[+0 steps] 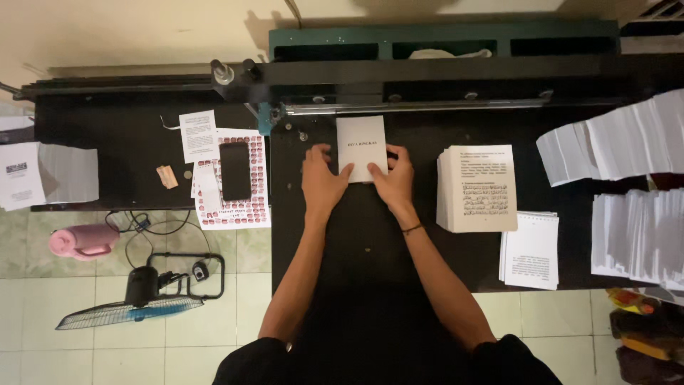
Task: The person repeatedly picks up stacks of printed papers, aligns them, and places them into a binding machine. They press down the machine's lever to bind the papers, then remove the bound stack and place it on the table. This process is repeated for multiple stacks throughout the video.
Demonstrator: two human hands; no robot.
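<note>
A: What lies at the far left?

B: Loose white sheets (43, 173) on a dark side table (128, 153). Below it, on the tiled floor (85, 342), a pink jug (80, 240) and a fan (132, 303) lying down.

A: And further in?

B: A printed leaflet (197, 135), then a black phone (235, 170) lying on a red-patterned sheet (235, 210) that hangs over the table's edge.

A: Now the hands.

B: Both rest on the black worktop (356, 249), in front of a cutter's clamp bar (427, 105). The left hand (322, 182) lies flat with its fingers together, their tips touching the left edge of a small white booklet (361, 146). The right hand (394, 180) presses on the booklet's lower right corner, thumb on the paper; there is a dark band at that wrist. Neither hand closes around it.

A: Where is the booklet exactly?

B: Flat on the worktop, upright to the viewer, its top edge just under the clamp bar, between the two hands.

A: And to the right?

B: A stack of printed pages (479, 189), well apart from the hands. Beside it, lower, a thinner pile (531, 249) at the worktop's edge. At the far right, fanned stacks of white paper (620, 142) and more below them (638, 235).
</note>
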